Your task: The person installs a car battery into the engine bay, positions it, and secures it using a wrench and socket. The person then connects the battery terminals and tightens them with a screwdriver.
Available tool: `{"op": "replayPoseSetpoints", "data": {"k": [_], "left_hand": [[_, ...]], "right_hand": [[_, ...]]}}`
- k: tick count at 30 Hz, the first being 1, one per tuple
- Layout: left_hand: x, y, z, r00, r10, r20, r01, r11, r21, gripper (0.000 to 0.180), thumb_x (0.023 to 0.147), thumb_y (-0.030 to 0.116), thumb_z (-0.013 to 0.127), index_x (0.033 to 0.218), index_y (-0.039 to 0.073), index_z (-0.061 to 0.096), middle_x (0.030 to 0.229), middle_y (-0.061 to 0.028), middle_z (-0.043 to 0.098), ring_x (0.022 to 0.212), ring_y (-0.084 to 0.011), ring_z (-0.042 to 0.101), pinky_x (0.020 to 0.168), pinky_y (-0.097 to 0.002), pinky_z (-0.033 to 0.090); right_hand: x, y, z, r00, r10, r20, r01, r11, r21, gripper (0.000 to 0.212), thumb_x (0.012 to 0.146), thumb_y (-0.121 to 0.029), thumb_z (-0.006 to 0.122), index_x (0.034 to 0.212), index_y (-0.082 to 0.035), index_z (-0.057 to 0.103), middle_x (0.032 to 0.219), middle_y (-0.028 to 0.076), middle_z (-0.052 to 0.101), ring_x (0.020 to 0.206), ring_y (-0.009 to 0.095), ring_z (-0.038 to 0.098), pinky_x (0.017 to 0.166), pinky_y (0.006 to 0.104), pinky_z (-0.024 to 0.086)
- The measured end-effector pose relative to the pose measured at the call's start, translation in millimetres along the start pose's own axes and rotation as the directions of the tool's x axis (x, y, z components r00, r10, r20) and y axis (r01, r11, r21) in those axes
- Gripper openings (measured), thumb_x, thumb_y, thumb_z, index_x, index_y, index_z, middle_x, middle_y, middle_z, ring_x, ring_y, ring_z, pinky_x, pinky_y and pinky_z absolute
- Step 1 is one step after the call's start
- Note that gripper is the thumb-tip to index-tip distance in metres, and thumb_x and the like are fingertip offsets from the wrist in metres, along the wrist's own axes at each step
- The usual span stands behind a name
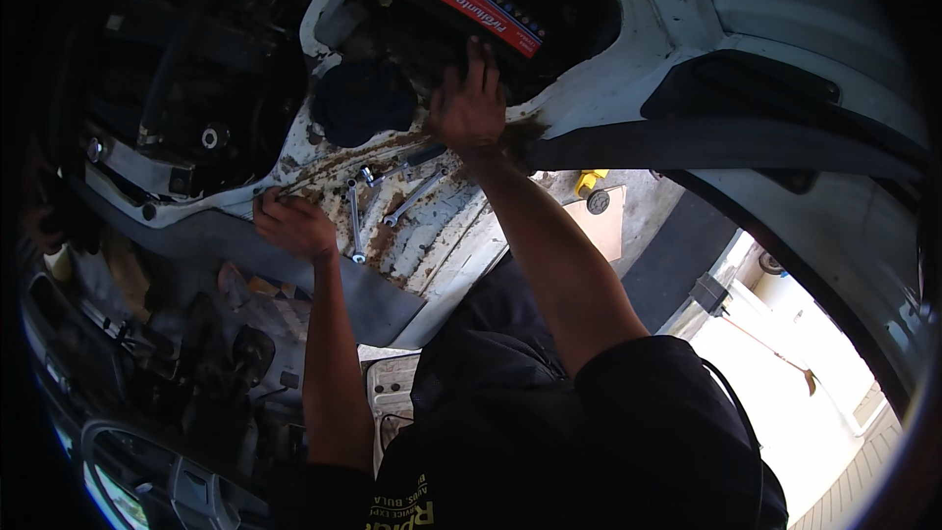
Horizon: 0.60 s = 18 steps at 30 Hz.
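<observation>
Black shirt (628, 432) nearest. Battery (476, 5), long axis slanting down-right, just beyond right hand (471, 110), fingers apart. Left hand (296, 227): can't tell.

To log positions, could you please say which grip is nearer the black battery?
Right. The right grip is at the near side of the black battery; the left grip is farther off, lower left in the picture.

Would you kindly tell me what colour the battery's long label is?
The long label is mainly red, in the head view.
</observation>
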<state>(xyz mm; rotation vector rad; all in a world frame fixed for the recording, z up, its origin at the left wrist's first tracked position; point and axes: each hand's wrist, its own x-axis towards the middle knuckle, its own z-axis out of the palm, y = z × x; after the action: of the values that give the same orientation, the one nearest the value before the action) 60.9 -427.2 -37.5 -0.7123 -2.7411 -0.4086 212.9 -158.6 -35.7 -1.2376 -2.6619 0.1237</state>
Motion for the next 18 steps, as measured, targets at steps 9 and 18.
{"op": "replayPoseSetpoints", "data": {"k": [9, 18], "left_hand": [[-0.9, -0.8, 0.8, 1.000, -0.012, 0.011, 0.012, 1.000, 0.002, 0.021, 0.104, 0.012, 0.052, 0.123, 0.008, 0.059, 0.129, -0.0188, 0.057, 0.121, -0.0410, 0.057, 0.100, -0.0563, 0.045], [-1.5, -1.3, 1.8, 0.999, -0.006, 0.032, 0.006, 1.000, 0.013, 0.021, 0.103, 0.011, 0.052, 0.124, 0.009, 0.055, 0.132, -0.0185, 0.054, 0.122, -0.0393, 0.056, 0.100, -0.0555, 0.044]], "right_hand": [[0.2, -0.2, 1.1, 1.000, -0.001, -0.010, 0.001, 1.000, 0.012, 0.032, 0.091, -0.026, 0.068, 0.117, -0.007, 0.070, 0.168, 0.022, 0.042, 0.156, 0.044, 0.041, 0.103, 0.0594, 0.055], [0.2, 0.8, 0.5, 1.000, 0.008, 0.010, -0.008, 1.000, 0.014, 0.032, 0.092, -0.027, 0.067, 0.117, -0.007, 0.070, 0.169, 0.021, 0.040, 0.157, 0.044, 0.039, 0.104, 0.0597, 0.055]]}}
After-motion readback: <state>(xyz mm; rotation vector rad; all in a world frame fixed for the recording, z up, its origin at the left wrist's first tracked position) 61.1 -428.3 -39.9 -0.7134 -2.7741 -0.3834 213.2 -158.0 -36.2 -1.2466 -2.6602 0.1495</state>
